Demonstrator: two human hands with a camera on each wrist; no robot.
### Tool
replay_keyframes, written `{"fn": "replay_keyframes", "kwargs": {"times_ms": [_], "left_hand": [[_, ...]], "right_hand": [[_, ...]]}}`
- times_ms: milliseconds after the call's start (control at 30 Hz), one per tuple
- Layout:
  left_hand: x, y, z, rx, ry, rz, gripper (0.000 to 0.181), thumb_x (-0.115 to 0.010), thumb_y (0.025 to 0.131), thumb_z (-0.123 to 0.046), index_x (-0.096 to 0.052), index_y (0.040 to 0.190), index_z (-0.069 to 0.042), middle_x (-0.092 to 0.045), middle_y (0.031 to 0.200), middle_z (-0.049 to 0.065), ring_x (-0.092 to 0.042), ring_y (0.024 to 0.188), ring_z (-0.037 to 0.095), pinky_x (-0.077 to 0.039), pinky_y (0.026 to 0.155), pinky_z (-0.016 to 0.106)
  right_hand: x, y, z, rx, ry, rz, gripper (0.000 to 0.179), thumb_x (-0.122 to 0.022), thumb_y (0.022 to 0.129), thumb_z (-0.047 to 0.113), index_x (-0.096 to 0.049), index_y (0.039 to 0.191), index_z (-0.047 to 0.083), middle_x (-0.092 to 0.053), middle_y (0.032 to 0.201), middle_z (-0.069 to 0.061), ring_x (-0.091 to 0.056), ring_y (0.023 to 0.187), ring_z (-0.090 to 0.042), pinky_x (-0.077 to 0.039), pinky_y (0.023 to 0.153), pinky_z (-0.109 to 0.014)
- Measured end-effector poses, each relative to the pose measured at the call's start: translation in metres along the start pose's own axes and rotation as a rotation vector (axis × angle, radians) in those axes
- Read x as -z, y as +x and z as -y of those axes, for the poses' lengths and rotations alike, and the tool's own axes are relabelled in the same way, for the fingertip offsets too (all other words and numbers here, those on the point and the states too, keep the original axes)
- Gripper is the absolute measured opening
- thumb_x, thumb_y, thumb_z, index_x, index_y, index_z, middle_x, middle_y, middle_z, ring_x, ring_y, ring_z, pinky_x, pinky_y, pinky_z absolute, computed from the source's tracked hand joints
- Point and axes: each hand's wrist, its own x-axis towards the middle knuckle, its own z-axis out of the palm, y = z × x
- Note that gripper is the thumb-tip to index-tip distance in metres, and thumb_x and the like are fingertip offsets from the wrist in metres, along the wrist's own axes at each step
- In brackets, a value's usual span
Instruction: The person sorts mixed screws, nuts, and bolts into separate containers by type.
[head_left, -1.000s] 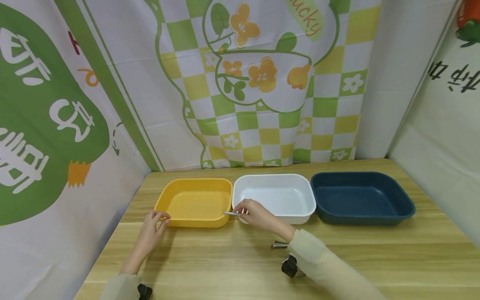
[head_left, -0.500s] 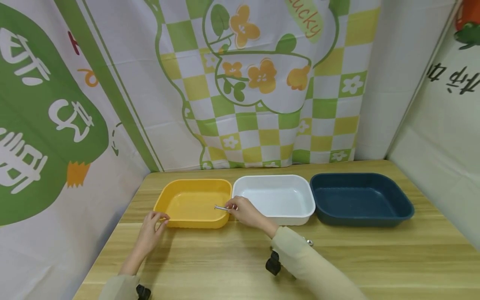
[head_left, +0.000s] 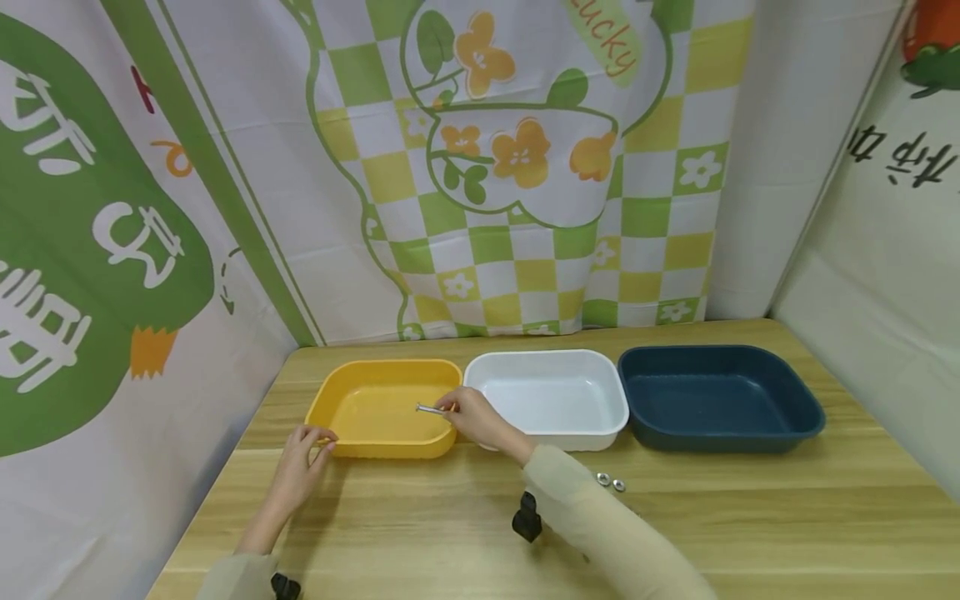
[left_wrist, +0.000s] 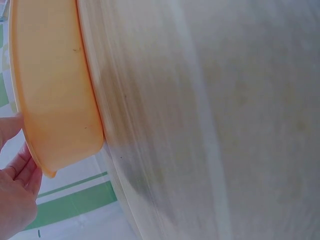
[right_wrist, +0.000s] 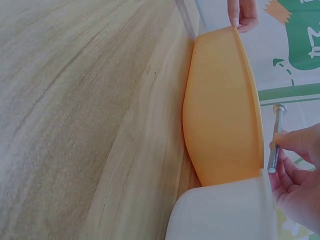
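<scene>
My right hand (head_left: 480, 419) pinches a silver bolt (right_wrist: 276, 132) between thumb and fingers. Its flanged head points left, over the right part of a yellow plastic tray (head_left: 393, 450); the bolt touches no tray. At that tray's near left corner, my left hand (head_left: 295, 471) pinches the rim, thumb on one side and fingers on the other in the left wrist view. Two small metal nuts (head_left: 603, 479) lie on the table beside my right sleeve, which hides part of the tabletop.
A white tray (head_left: 551, 440) stands against the yellow one, and a dark blue tray (head_left: 727, 442) stands to its right. All rest on a wood-grain table (head_left: 405, 525). Printed cloth (head_left: 532, 250) hangs behind and at both sides.
My right hand has carried the bolt leftward, from the gap between the white and yellow trays to over the yellow one. The nuts have come into view by the sleeve. My left hand has stayed put.
</scene>
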Motion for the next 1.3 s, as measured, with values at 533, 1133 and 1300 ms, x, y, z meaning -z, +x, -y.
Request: {"fn": "replay_keyframes", "kwargs": {"times_ms": [533,1133,1300], "left_hand": [[0.0,0.0,0.0,-0.015,0.011,-0.023,0.013,-0.062,0.076,0.008,-0.059,0.084,-0.001,-0.046,0.083,0.012,-0.045,0.081,0.028,-0.034,0.066,0.039],[-0.001,0.0,0.002,-0.038,0.014,-0.009,0.013,-0.062,0.076,0.008,-0.06,0.085,-0.001,-0.048,0.084,0.013,-0.046,0.081,0.03,-0.036,0.066,0.041],[-0.001,-0.001,0.002,-0.035,0.017,-0.008,0.013,-0.062,0.076,0.007,-0.059,0.086,-0.001,-0.048,0.085,0.013,-0.046,0.081,0.029,-0.036,0.066,0.041]], "right_hand": [[-0.011,0.01,0.005,-0.019,0.011,-0.001,0.014,-0.057,0.083,0.001,-0.067,0.093,-0.001,-0.062,0.081,-0.009,-0.051,0.07,-0.013,-0.04,0.058,-0.018],[0.0,0.002,0.006,-0.018,0.2,0.007,0.018,-0.058,0.083,0.004,-0.064,0.098,-0.003,-0.063,0.098,-0.016,-0.056,0.081,-0.02,-0.044,0.068,-0.023],[0.013,-0.005,0.005,0.029,0.187,0.041,0.018,-0.058,0.083,0.005,-0.064,0.098,-0.002,-0.063,0.097,-0.015,-0.056,0.08,-0.019,-0.044,0.07,-0.023]]}}
